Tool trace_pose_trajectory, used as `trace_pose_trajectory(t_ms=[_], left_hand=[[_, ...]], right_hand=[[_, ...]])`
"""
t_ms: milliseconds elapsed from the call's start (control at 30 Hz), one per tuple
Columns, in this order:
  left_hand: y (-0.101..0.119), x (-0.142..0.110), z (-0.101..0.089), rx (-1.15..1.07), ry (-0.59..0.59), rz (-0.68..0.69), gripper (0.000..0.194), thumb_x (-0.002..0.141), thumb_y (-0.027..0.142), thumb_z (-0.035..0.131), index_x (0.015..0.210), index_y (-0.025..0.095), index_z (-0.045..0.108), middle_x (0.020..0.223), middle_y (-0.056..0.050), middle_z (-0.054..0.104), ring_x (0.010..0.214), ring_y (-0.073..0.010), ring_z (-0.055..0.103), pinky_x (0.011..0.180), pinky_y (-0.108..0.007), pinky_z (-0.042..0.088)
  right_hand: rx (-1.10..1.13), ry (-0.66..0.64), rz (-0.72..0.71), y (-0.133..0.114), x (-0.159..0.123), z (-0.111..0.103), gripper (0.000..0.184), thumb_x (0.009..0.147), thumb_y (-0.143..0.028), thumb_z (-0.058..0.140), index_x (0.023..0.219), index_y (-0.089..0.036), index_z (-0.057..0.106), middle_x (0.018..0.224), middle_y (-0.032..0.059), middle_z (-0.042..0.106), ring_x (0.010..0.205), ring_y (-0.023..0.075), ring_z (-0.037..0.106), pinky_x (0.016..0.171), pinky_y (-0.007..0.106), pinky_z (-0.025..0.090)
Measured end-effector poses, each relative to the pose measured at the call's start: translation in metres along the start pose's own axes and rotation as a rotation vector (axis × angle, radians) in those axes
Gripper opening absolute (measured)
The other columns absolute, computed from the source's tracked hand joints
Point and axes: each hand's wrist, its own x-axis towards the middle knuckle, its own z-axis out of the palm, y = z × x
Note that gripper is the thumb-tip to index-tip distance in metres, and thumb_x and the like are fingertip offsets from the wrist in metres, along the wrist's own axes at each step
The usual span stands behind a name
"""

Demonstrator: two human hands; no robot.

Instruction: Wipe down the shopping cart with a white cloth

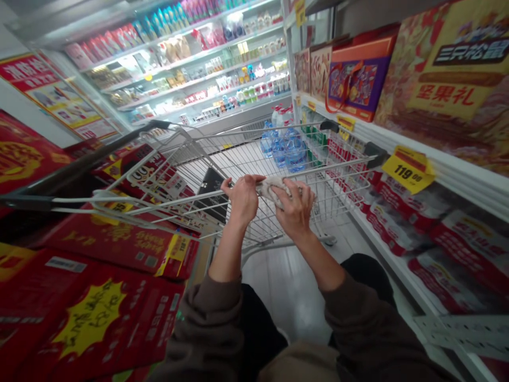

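Supermarket shelves (pixel 461 167) flank a pale cloth (pixel 274 189) on the near top rail of a wire shopping cart (pixel 338 168). The right hand (pixel 296 209) curls around the cloth; the left hand (pixel 243 199) bends at the rail just beside it, its hold unclear. Bottled water (pixel 294 146) stands beyond, red boxes (pixel 151 315) to the left.

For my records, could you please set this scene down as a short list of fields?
Left hand: on the near rim of the wire shopping cart
Right hand: curled over a pale cloth at the same rim
Beyond the cart: bottled water
Left side: red boxes
Right side: yellow price tag reading 119
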Motion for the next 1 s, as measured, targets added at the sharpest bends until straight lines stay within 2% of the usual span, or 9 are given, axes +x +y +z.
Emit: trace_pose_trajectory(t_ms=[100,233,333,433,500,633,767,867,1000], left_hand=[[0.008,0.000,0.006,-0.007,-0.047,0.077,0.097,0.096,0.066,-0.015,0.126,0.031,0.070,0.129,-0.004,0.073,0.126,-0.0214,0.060,0.121,-0.053,0.019],[0.015,0.006,0.010,-0.001,-0.102,0.062,0.101,0.096,0.065,-0.016,0.117,0.029,0.075,0.112,-0.005,0.079,0.118,-0.0233,0.065,0.121,-0.056,0.019],[0.024,0.014,0.013,-0.017,-0.114,0.028,0.102,0.096,0.063,-0.018,0.112,0.028,0.077,0.106,-0.005,0.080,0.115,-0.0236,0.067,0.121,-0.056,0.019],[0.033,0.016,0.024,-0.038,-0.123,0.095,0.099,0.097,0.064,-0.016,0.122,0.029,0.073,0.126,-0.004,0.074,0.127,-0.0221,0.061,0.121,-0.053,0.021],[0.038,0.015,0.033,-0.030,-0.142,0.135,0.096,0.097,0.065,-0.014,0.127,0.029,0.070,0.134,-0.003,0.071,0.132,-0.0214,0.058,0.122,-0.052,0.020],[0.044,0.013,0.041,-0.020,-0.149,0.093,0.100,0.097,0.061,-0.019,0.125,0.029,0.072,0.124,-0.004,0.075,0.128,-0.0210,0.061,0.123,-0.053,0.019],[0.049,0.019,0.037,-0.056,-0.164,0.056,0.104,0.095,0.062,-0.021,0.120,0.027,0.075,0.116,-0.005,0.078,0.127,-0.0222,0.062,0.124,-0.054,0.019],[0.052,0.022,0.038,-0.087,-0.161,0.067,0.104,0.095,0.063,-0.019,0.120,0.027,0.074,0.118,-0.005,0.077,0.127,-0.0225,0.063,0.123,-0.053,0.022],[0.054,0.022,0.042,-0.099,-0.206,0.051,0.104,0.095,0.065,-0.019,0.117,0.028,0.076,0.114,-0.006,0.079,0.131,-0.0239,0.060,0.123,-0.056,0.021]], right_hand=[[-0.008,-0.023,0.008,0.005,-0.002,0.006,0.036,0.090,-0.013,0.058,0.119,-0.030,0.071,0.137,0.0043,0.064,0.125,0.0285,0.043,0.098,0.045,0.032],[0.028,-0.109,0.048,0.012,-0.003,-0.001,0.028,0.085,-0.016,0.063,0.108,-0.028,0.073,0.129,0.0039,0.068,0.117,0.0276,0.048,0.091,0.043,0.034],[0.008,-0.033,0.066,0.019,0.005,-0.009,0.029,0.087,-0.016,0.061,0.110,-0.029,0.073,0.133,0.0034,0.066,0.119,0.0280,0.047,0.093,0.044,0.034],[-0.028,0.050,0.068,0.028,0.007,-0.006,0.029,0.094,-0.019,0.056,0.116,-0.029,0.072,0.138,0.0034,0.064,0.123,0.0283,0.045,0.097,0.045,0.033],[-0.036,0.024,0.074,0.034,0.002,-0.001,0.028,0.096,-0.020,0.055,0.115,-0.029,0.072,0.136,0.0033,0.065,0.124,0.0281,0.045,0.097,0.045,0.033],[-0.024,-0.087,0.107,0.045,-0.011,-0.004,0.027,0.090,-0.017,0.060,0.110,-0.029,0.073,0.134,0.0033,0.066,0.121,0.0282,0.046,0.092,0.044,0.035],[-0.038,-0.015,0.148,0.054,-0.004,-0.017,0.034,0.087,-0.015,0.062,0.116,-0.030,0.071,0.136,0.0044,0.063,0.121,0.0288,0.045,0.093,0.044,0.036],[-0.074,0.041,0.126,0.061,0.004,-0.017,0.037,0.089,-0.016,0.060,0.121,-0.030,0.070,0.140,0.0044,0.061,0.123,0.0296,0.044,0.096,0.046,0.036],[-0.092,-0.018,0.141,0.069,0.001,-0.013,0.036,0.085,-0.014,0.062,0.118,-0.028,0.070,0.139,0.0050,0.062,0.122,0.0298,0.044,0.094,0.045,0.036]])
